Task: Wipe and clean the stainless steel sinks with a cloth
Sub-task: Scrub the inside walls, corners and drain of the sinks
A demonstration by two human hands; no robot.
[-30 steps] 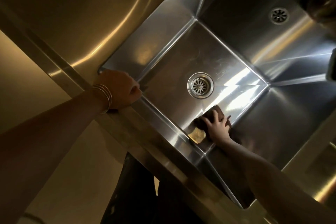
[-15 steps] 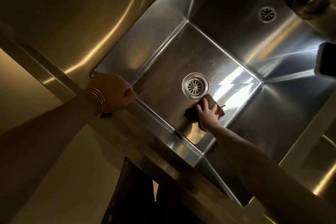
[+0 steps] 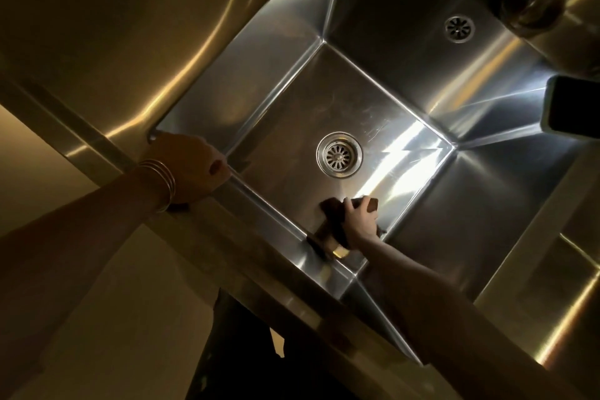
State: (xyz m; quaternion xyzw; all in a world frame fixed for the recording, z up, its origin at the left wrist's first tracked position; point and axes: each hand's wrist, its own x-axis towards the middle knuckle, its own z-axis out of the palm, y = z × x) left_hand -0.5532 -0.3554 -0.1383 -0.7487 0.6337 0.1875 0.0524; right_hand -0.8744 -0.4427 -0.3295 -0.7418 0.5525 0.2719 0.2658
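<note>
Stainless steel sink [image 3: 259,75] seen from above in dim light, a dark cloth [image 3: 334,209] held to its floor.
The sink fills the view from centre to 3 o'clock. The left hand [image 3: 191,169] curls over the near rim and grips it, at 9 o'clock of the drain [image 3: 339,154]. The right hand [image 3: 362,221], fingers bent, clamps the cloth against the floor at 6 o'clock of the drain. Thin bangles [image 3: 162,183] circle the left wrist.
</note>
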